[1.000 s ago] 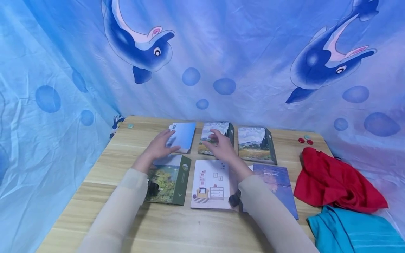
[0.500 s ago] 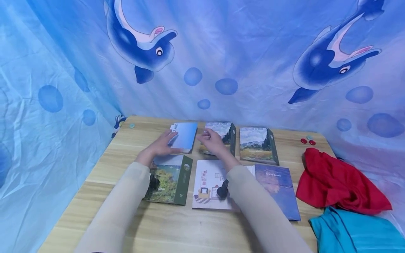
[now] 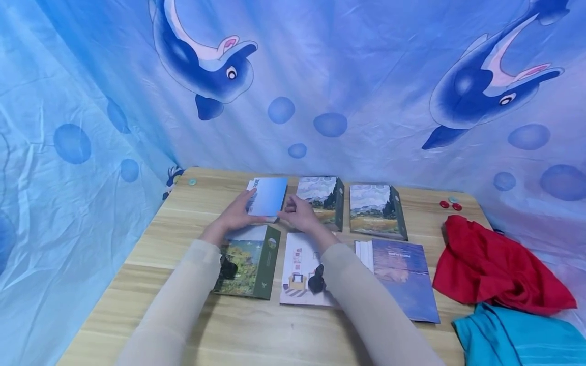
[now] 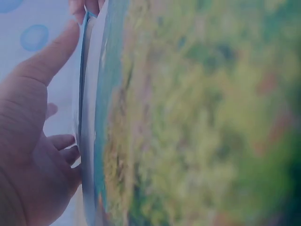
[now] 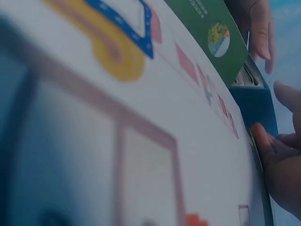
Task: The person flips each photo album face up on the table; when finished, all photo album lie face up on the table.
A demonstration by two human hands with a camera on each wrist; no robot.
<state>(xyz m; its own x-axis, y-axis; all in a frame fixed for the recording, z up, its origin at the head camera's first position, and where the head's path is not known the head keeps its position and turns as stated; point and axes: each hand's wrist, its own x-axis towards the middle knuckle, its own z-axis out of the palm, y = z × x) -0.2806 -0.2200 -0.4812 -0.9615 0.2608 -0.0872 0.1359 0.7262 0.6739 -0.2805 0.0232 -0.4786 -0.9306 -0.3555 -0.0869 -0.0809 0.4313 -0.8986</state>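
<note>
A blue album (image 3: 270, 197) with a white, partly lettered left strip lies in the back row on the wooden table. My left hand (image 3: 235, 212) rests at its left side, thumb extended along the near edge and fingers loosely spread. At the near right corner, my right hand (image 3: 299, 214) pinches the cover edge between thumb and fingers. In the left wrist view, right fingertips (image 4: 77, 8) meet that edge beside the left thumb (image 4: 59, 47). The right wrist view shows the blue spine (image 5: 256, 106) between both hands.
Two landscape-painting albums (image 3: 320, 195) (image 3: 376, 208) lie to the right. Nearer are a tree-painted album (image 3: 244, 264), a white album (image 3: 293, 254) and a purple-blue photo album (image 3: 405, 277). Red cloth (image 3: 494, 264), teal cloth (image 3: 517, 330) and small red discs (image 3: 444, 204) lie far right.
My right hand has moved left and down from above the middle landscape album to the blue album's near right corner, its fingers closing. The left hand has stayed at the album's left side.
</note>
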